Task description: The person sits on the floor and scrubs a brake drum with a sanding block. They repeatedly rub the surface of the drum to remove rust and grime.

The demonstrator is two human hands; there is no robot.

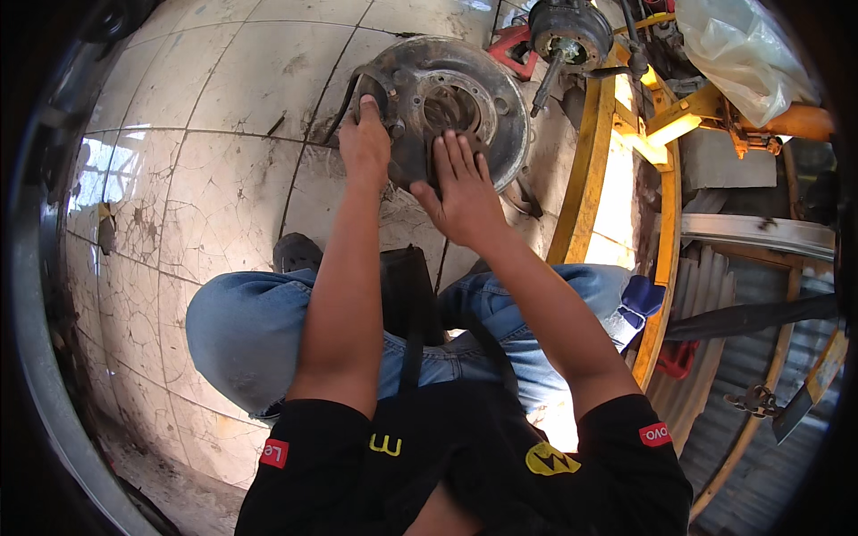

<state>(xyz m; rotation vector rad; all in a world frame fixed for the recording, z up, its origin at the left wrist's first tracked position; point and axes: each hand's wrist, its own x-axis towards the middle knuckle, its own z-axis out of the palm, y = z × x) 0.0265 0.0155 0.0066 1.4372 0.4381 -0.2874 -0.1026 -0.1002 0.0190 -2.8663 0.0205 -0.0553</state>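
Note:
A round, worn metal brake plate [508,89] with a wide centre hole lies on the tiled floor in front of me. At its left edge my left hand [365,147] is closed round a dark curved brake shoe [374,87], thumb along the top. My right hand [466,196] is open, its fingers stretched out flat over a dark piece [411,161] at the plate's near side. I cannot tell whether that piece is part of the plate or a separate part. The palm hides what lies under it.
To the right stands a yellow metal frame [585,179]. A hub with a shaft [570,40] and a red stand [513,49] are beyond the plate. Clear plastic sheeting [742,54] hangs at the far right. Another curved metal part [523,198] lies beside the plate.

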